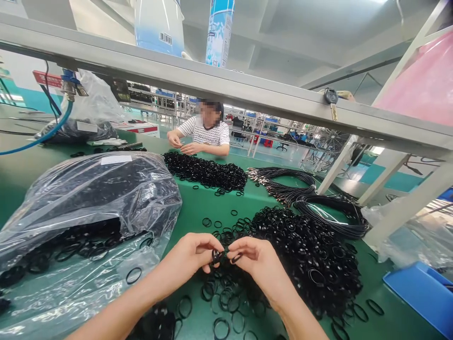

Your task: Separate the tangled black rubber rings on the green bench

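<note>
My left hand (193, 257) and my right hand (253, 259) meet over the green table (208, 205), fingertips almost touching. My left hand pinches a small stack of black rubber rings (216, 256). My right hand pinches a single black ring (236, 258). A large heap of loose black rings (304, 255) lies just beyond and right of my hands. More rings lie scattered flat (221, 326) beneath my wrists.
A clear plastic bag of black rings (85, 208) fills the left. A person in a striped shirt (207, 134) works across the table behind another ring pile (205, 171). Coiled black cables (329, 210) lie at right. A blue tray (424, 293) sits bottom right; a metal shelf rail (226, 87) spans overhead.
</note>
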A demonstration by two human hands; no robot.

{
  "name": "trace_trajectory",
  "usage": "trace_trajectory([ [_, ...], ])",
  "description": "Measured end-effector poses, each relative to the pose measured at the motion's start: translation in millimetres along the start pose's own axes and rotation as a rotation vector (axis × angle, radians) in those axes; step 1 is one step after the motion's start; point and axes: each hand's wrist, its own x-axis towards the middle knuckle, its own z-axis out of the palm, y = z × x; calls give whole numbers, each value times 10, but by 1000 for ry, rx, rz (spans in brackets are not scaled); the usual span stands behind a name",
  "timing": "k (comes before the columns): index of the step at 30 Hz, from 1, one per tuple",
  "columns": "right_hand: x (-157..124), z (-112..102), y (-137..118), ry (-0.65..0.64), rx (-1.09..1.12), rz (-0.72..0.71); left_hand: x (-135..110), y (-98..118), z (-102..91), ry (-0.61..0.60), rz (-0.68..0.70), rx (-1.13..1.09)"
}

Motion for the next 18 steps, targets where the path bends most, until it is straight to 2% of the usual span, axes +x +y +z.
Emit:
trace_trajectory([
  [4,9,-54,-27,51,-194,23,12,4,-11,47,-39,21],
  [7,-12,-37,-72,38,-301,42,12,-3,11,76,-53,53],
  [11,-47,83,-65,-18,-199,-22,0,6,77,70,-40,37],
  [14,-29,141,7,4,-78,-34,-12,36,103,83,-57,-46],
  [18,25,30,67,88,-96,-26,-24,69,57,136,-75,-90],
])
